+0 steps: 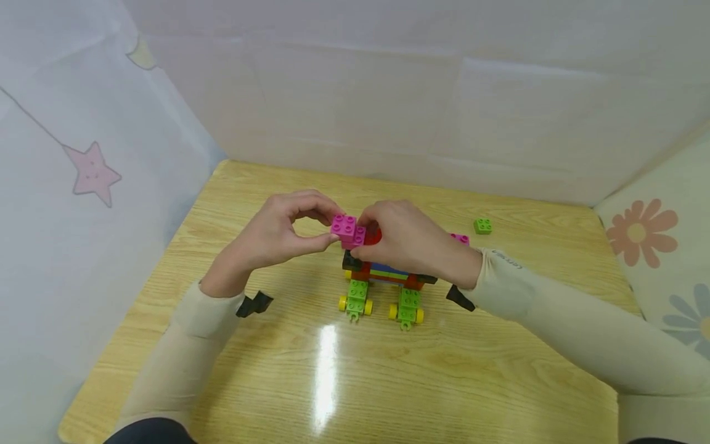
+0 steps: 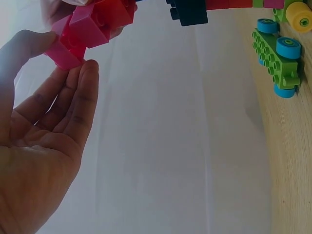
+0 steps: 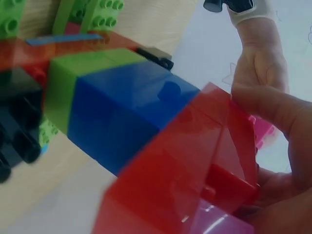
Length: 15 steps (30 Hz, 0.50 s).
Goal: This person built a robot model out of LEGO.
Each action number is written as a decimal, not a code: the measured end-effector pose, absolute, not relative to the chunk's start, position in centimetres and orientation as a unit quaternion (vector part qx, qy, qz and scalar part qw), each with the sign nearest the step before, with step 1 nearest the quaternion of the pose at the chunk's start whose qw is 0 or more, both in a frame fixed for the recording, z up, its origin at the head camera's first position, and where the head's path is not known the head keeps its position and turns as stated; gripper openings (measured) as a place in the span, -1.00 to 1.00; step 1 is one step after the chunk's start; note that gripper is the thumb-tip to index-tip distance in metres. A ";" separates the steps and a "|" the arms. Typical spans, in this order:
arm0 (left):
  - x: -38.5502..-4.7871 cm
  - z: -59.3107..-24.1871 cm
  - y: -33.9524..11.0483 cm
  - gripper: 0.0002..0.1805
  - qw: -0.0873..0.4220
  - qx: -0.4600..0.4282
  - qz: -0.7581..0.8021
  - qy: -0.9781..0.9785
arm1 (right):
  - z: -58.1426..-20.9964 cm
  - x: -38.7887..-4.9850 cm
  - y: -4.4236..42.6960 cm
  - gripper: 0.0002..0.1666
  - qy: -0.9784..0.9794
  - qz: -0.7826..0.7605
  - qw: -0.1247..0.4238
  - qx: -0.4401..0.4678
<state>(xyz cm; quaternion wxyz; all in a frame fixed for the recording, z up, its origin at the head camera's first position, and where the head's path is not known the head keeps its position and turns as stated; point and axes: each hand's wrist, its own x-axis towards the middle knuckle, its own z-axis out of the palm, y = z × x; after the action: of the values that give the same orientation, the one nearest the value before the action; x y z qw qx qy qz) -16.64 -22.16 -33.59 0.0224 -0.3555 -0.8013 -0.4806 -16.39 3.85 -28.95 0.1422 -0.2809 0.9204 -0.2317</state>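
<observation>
My left hand [image 1: 277,228] pinches a pink brick [image 1: 344,227] between thumb and fingertips. That brick sits at the outer end of a second pink piece, high on a built toy of plastic building bricks. My right hand [image 1: 407,237] grips the upper part beside it, around red bricks [image 3: 165,156] and pink pieces; its palm side is partly hidden. Below are a blue brick [image 3: 131,97], lime green bricks [image 3: 61,92] and black bricks [image 2: 192,12]. The toy stands on green wheeled bases [image 1: 408,302] with yellow wheels; blue wheels [image 2: 288,48] show in the left wrist view.
A loose lime green brick [image 1: 483,226] lies on the wooden table [image 1: 266,370] at the back right. Another pink brick [image 1: 460,238] shows behind the right forearm. Printed cloth walls [image 1: 360,105] enclose the table's back and sides.
</observation>
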 end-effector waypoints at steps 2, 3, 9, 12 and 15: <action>-16.6 -33.5 -22.3 -0.66 0.026 -0.359 -0.474 -0.803 | -29.2 -16.3 3.9 -0.58 0.919 -0.238 0.136 -0.283; -16.6 -33.4 -22.4 -0.66 0.027 -0.361 -0.472 -0.804 | -29.2 -16.3 3.9 -0.57 0.919 -0.241 0.134 -0.283; -16.7 -33.0 -22.6 -0.66 0.034 -0.373 -0.458 -0.806 | -29.5 -16.2 4.0 -0.55 0.914 -0.255 0.123 -0.290; -16.7 -33.0 -22.7 -0.66 0.034 -0.378 -0.454 -0.806 | -29.7 -16.1 4.1 -0.57 0.913 -0.258 0.118 -0.295; -16.6 -33.0 -22.8 -0.66 0.034 -0.382 -0.452 -0.805 | -29.7 -16.0 4.1 -0.61 0.911 -0.264 0.116 -0.294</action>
<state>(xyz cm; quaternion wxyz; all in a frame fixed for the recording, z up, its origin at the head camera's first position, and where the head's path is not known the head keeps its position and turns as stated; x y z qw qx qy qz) -16.65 -22.77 -32.99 0.0339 -0.3817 -0.8054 -0.4523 -15.97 4.14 -29.68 0.1164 -0.2944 0.9110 -0.2642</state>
